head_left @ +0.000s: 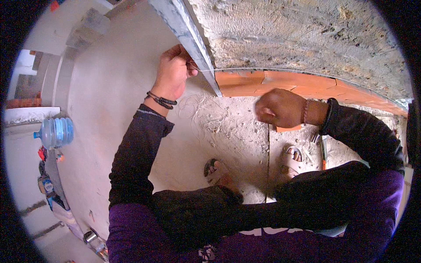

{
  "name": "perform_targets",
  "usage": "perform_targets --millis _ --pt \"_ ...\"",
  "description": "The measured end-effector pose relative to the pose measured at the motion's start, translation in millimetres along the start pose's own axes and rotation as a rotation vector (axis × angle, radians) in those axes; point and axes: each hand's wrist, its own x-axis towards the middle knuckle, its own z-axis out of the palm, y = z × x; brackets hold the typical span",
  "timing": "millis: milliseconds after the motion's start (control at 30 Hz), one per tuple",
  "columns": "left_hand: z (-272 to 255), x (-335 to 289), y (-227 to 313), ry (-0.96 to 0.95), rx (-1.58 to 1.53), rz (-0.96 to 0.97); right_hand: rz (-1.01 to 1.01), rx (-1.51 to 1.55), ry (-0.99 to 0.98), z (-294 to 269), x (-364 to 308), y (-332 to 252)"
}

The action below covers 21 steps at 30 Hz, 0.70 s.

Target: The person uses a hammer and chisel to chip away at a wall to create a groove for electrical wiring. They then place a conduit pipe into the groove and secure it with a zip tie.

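Note:
A thin white string (232, 69) stretches from a grey metal bar (189, 33) along the top of a row of orange bricks (241, 82). My left hand (172, 72) is closed beside the bar, its fingertips pinching the string's end near the bar's edge. My right hand (280, 107) is curled closed in front of the bricks, slightly blurred. Whatever its fingers may hold is hidden. Beneath that hand, part of an orange brick piece (289, 128) shows on the floor. Loose pale string (199, 109) lies tangled on the floor between my hands.
A rough plastered wall (298, 35) rises behind the bricks. Mortar crumbs (223, 122) litter the dusty floor by my sandalled feet (215, 171). A long-handled tool (324, 153) lies near my right foot. Far left are a blue water jug (57, 132) and grey blocks (90, 28).

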Motion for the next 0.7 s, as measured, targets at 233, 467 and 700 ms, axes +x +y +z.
perform_targets --millis 233,467,700 --pt "1.9 0.6 1.5 0.0 0.008 0.07 0.516 -0.285 -0.103 91.0 -96.6 63.9" --pt "4.0 4.7 -2.8 0.029 -0.052 0.068 0.528 -0.318 0.016 147.0 -138.5 96.3" --pt "7.9 3.1 -6.5 0.024 -0.113 0.067 0.761 0.185 -0.03 80.8 -100.1 42.4"
